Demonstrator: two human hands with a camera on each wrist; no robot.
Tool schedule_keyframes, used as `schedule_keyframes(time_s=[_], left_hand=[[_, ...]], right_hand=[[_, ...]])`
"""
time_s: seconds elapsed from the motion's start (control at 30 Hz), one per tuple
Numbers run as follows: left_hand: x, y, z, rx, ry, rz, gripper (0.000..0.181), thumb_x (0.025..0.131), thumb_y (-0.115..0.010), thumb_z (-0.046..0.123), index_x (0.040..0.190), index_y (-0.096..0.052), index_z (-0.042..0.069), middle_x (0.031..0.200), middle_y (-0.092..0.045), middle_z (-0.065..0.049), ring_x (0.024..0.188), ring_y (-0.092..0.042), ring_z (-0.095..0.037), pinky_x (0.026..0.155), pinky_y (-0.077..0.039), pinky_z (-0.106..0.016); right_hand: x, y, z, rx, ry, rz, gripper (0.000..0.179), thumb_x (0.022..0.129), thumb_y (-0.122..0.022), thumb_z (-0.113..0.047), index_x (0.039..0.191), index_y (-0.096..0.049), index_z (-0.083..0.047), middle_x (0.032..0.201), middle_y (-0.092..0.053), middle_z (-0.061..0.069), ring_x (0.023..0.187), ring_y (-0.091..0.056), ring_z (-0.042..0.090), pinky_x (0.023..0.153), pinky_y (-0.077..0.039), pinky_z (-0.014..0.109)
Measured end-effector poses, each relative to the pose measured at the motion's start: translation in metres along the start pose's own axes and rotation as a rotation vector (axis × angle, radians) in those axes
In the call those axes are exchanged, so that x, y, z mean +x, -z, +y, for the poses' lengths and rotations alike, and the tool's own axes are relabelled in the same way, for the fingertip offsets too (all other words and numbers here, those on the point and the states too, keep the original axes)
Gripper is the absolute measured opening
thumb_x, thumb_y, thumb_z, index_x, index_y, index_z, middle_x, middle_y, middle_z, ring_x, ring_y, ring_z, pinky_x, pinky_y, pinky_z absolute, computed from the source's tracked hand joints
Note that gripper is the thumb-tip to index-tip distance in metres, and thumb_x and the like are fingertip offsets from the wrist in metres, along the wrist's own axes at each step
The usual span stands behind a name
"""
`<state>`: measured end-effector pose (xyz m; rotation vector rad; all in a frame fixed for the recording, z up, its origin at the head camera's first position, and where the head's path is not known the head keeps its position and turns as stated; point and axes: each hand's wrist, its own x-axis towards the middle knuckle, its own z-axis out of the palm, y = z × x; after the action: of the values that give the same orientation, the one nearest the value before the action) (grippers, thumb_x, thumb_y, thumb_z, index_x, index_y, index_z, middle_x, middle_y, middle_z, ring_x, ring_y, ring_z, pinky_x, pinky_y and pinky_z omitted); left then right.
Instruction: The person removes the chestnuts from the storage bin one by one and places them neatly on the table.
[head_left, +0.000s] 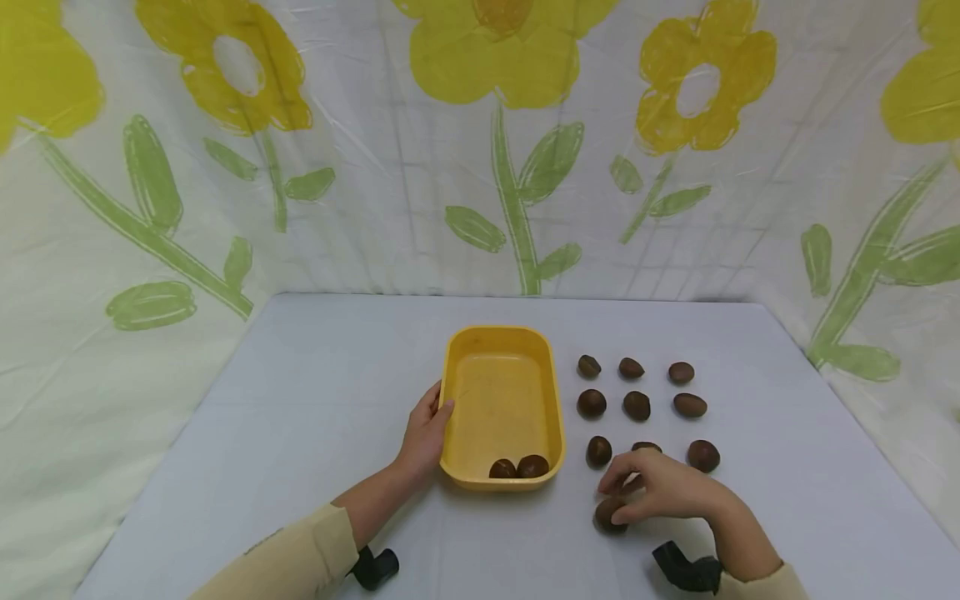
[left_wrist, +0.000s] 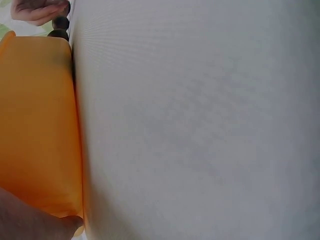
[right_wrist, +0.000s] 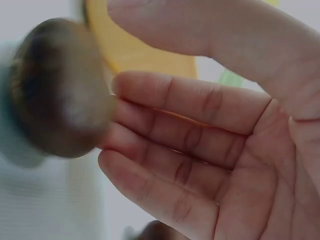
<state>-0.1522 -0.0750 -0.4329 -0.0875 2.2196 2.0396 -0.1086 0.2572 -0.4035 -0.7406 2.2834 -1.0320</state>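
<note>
A yellow plastic tray (head_left: pixel 501 340) lies on the table with two chestnuts (head_left: pixel 533 466) at its near end. My left hand (head_left: pixel 426 433) grips the tray's left side, its thumb over the rim. To the right of the tray, my right hand (head_left: pixel 667 487) hovers low above a chestnut (head_left: pixel 604 515) near the table's front. In the right wrist view its fingers are nearly straight and spread from the thumb, with that chestnut (right_wrist: pixel 60 90) just by the fingertips, blurred. Another chestnut (head_left: pixel 633 483) is partly hidden under this hand.
Several chestnuts (head_left: pixel 637 406) stand in rows on the white-covered table (head_left: pixel 337 358), right of the tray. Black curved pieces (head_left: pixel 686 568) are at both wrists. Behind the table hangs a white cloth (head_left: pixel 375 167) with yellow flowers.
</note>
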Motion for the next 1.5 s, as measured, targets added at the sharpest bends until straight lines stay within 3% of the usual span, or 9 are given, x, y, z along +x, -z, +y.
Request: schedule_keyframes(time_s=[0.1, 0.27, 0.47, 0.63, 0.7, 0.77, 0.93, 1.17, 1.5], left_hand=[[0.0, 0.0, 0.0, -0.001, -0.004, -0.006, 0.048, 0.101, -0.036, 0.014, 0.147, -0.024, 0.004, 0.147, -0.037, -0.016, 0.124, -0.048, -0.032, 0.104, -0.04, -0.047], [-0.002, 0.0, 0.001, -0.002, -0.002, -0.006, 0.049, 0.101, -0.036, 0.014, 0.147, -0.023, 0.002, 0.147, -0.036, -0.018, 0.125, -0.048, -0.033, 0.104, -0.039, -0.047], [-0.001, 0.0, 0.0, 0.011, -0.003, 0.003, 0.048, 0.101, -0.036, 0.013, 0.146, -0.025, 0.002, 0.147, -0.036, -0.018, 0.124, -0.048, -0.033, 0.105, -0.039, -0.048], [0.0, -0.001, -0.001, 0.022, 0.018, 0.015, 0.048, 0.101, -0.038, 0.015, 0.146, -0.027, 0.004, 0.146, -0.038, -0.015, 0.123, -0.05, -0.031, 0.104, -0.04, -0.046], [0.0, 0.0, -0.001, 0.027, 0.024, 0.018, 0.048, 0.101, -0.038, 0.016, 0.146, -0.027, 0.004, 0.146, -0.039, -0.015, 0.122, -0.05, -0.03, 0.104, -0.041, -0.046], [-0.001, 0.0, 0.0, 0.027, 0.028, 0.024, 0.048, 0.101, -0.038, 0.016, 0.146, -0.026, 0.005, 0.147, -0.038, -0.015, 0.123, -0.05, -0.03, 0.104, -0.04, -0.046], [0.0, 0.001, 0.001, 0.019, 0.037, 0.027, 0.048, 0.101, -0.038, 0.016, 0.146, -0.026, 0.006, 0.148, -0.036, -0.014, 0.124, -0.048, -0.029, 0.106, -0.039, -0.046], [-0.001, 0.001, 0.001, 0.02, 0.035, 0.024, 0.048, 0.101, -0.037, 0.016, 0.146, -0.026, 0.005, 0.148, -0.036, -0.013, 0.125, -0.048, -0.029, 0.105, -0.039, -0.046], [0.0, 0.0, 0.001, 0.02, 0.02, -0.004, 0.048, 0.101, -0.037, 0.017, 0.147, -0.025, 0.005, 0.148, -0.035, -0.014, 0.128, -0.046, -0.029, 0.105, -0.039, -0.045]], right_hand=[[0.0, 0.01, -0.007, -0.029, 0.037, 0.042, 0.03, 0.077, -0.075, -0.027, 0.1, -0.068, -0.009, 0.098, -0.068, 0.004, 0.091, -0.063, 0.011, 0.08, -0.054, 0.023], [0.004, 0.029, -0.019, -0.083, 0.083, 0.138, 0.036, 0.079, -0.074, -0.03, 0.107, -0.067, -0.008, 0.105, -0.067, 0.009, 0.096, -0.062, 0.017, 0.083, -0.055, 0.037], [0.023, 0.042, -0.036, -0.197, 0.105, 0.178, 0.053, 0.079, -0.071, -0.038, 0.122, -0.062, -0.008, 0.12, -0.064, 0.008, 0.109, -0.061, 0.016, 0.089, -0.052, 0.036], [0.046, 0.043, -0.047, -0.201, 0.152, 0.142, 0.053, 0.082, -0.07, -0.034, 0.124, -0.06, -0.005, 0.123, -0.063, 0.009, 0.111, -0.06, 0.025, 0.091, -0.05, 0.042], [0.056, 0.042, -0.052, -0.206, 0.153, 0.126, 0.051, 0.082, -0.071, -0.032, 0.124, -0.06, -0.006, 0.123, -0.063, 0.009, 0.104, -0.062, 0.025, 0.089, -0.052, 0.039], [0.067, 0.042, -0.058, -0.225, 0.16, 0.115, 0.048, 0.082, -0.071, -0.029, 0.123, -0.061, -0.007, 0.122, -0.063, 0.008, 0.105, -0.061, 0.025, 0.086, -0.054, 0.036], [0.088, 0.04, -0.074, -0.267, 0.174, 0.074, 0.043, 0.083, -0.07, -0.024, 0.122, -0.062, -0.008, 0.123, -0.063, 0.008, 0.115, -0.058, 0.025, 0.093, -0.051, 0.038], [0.115, 0.033, -0.09, -0.249, 0.183, -0.02, 0.043, 0.083, -0.07, -0.019, 0.123, -0.061, -0.007, 0.125, -0.061, 0.011, 0.117, -0.057, 0.027, 0.098, -0.047, 0.043], [0.149, 0.017, -0.094, -0.295, 0.218, -0.185, 0.04, 0.081, -0.071, -0.013, 0.118, -0.064, -0.003, 0.119, -0.065, 0.009, 0.112, -0.06, 0.019, 0.096, -0.049, 0.035]])
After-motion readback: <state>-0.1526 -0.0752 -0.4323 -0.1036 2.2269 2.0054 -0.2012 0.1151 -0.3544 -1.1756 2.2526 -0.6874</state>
